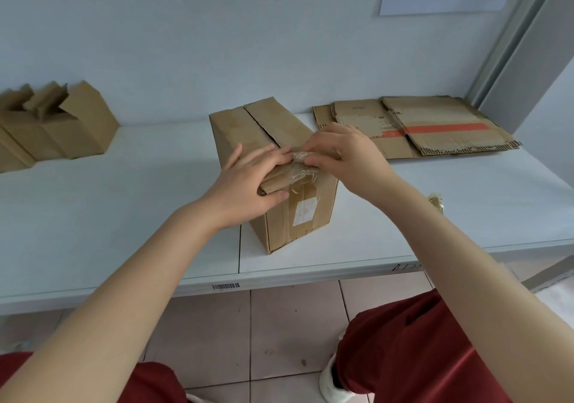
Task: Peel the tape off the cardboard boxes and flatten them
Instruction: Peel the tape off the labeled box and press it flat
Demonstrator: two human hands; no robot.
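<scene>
I am watching the cardboard box (296, 221) standing upright near the middle of the white bench (124, 191), with its top seam running away from me. My left grip (253, 179) is clasping the near top edge of the box. Its fingers are lying spread and fairly straight across the top flap, while the thumb is wrapping round onto the front face below the edge. My right grip (344, 154) is coming in from the other side, its fingertips closing in a pinch on a crumpled strip of clear tape (300, 156). The tape is lifting off the near end of the seam, and wrinkled strands are trailing down onto the front of the box above a white label (305, 211).

Behind the right grip, a stack of flattened cardboard (435, 135) with an orange stripe is lying at the back of the bench. Well to the left, several unflattened boxes (59, 129) are sitting against the wall. A small wad of tape (436, 201) is resting on the bench just beside my right forearm.
</scene>
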